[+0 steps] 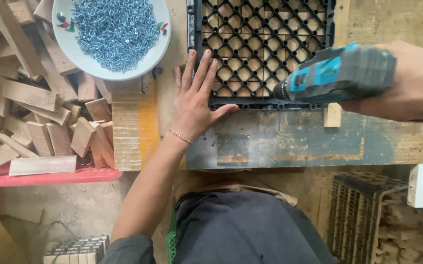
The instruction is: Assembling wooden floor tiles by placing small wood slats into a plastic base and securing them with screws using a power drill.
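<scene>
- The left hand (195, 100) lies flat, palm down, fingers spread, on the near left corner of a black plastic grid (262, 49). It grips nothing; it only presses on the grid's edge and the workbench (289, 139) beside it.
- The right hand (407, 80) comes in from the right edge and is closed around the grip of a blue and grey cordless drill (336, 73).
- The drill lies nearly level, nose pointing left, its tip over the near edge of the grid, close to the left hand's thumb. Whether the bit touches the grid cannot be told.
- The grid sits on the far side of the workbench, with pale wood showing through its diamond-shaped openings.
- 1 small wood block (332, 115) sits just beside the grid's near edge, under the drill.
- A white bowl (81, 58) heaped with silvery screws (113, 29) stands left of the grid, near the left hand.
- A pile of short wood offcuts (35, 107) fills a red tray (50, 177) at the far left.
- Stacked grids (355, 217) stand on edge at the lower right, below the bench.
</scene>
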